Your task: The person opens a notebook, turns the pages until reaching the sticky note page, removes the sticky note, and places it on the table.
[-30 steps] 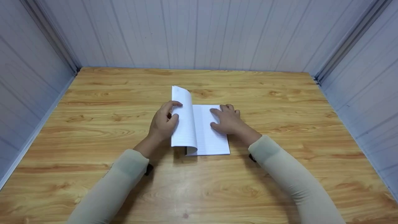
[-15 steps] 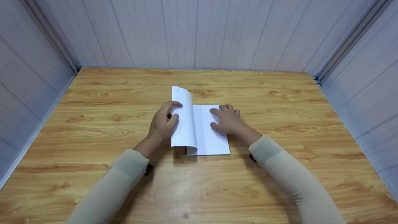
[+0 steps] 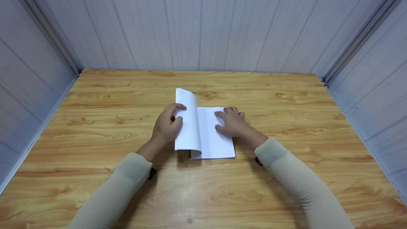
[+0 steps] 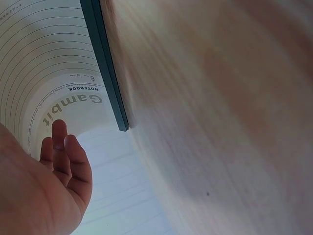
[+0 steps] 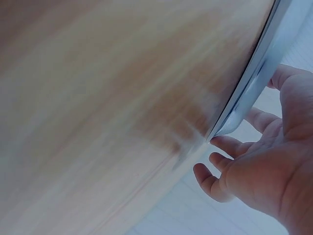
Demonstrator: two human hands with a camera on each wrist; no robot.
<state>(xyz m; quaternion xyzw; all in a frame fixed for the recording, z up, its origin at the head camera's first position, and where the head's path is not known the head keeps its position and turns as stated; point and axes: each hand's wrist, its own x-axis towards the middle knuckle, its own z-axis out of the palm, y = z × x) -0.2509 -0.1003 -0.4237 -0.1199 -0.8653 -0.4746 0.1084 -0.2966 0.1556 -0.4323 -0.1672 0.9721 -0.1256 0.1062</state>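
Notebook [image 3: 219, 146] lies open around the middle of the table [image 3: 203, 194], its long axis running away from the person toward the back wall [image 3: 203, 35], with a short edge facing the person. It sits almost square to the table, between the two hands. The dark green spine [image 4: 105, 63] makes the long left side, and the ruled lines on the flat right-hand page [image 3: 208, 133] run crosswise.

A few leaves [image 3: 188, 127] stand raised and bowed over to the left, past the spine, their long edges pointing the same way as the rest. The left hand [image 3: 167, 125] pinches their outer edge, thumb and forefinger on the upper face, other fingers behind. Beside those fingers, the curved paper bears the print "Gambit" [image 4: 73, 105].

The right hand [image 3: 235, 123] holds nothing; its fingers are spread and slightly bent, thumb and forefinger resting on the flat page, the others at its right edge. Pale sleeves [image 3: 111, 194] cover both forearms, cuffs short of the wrists.
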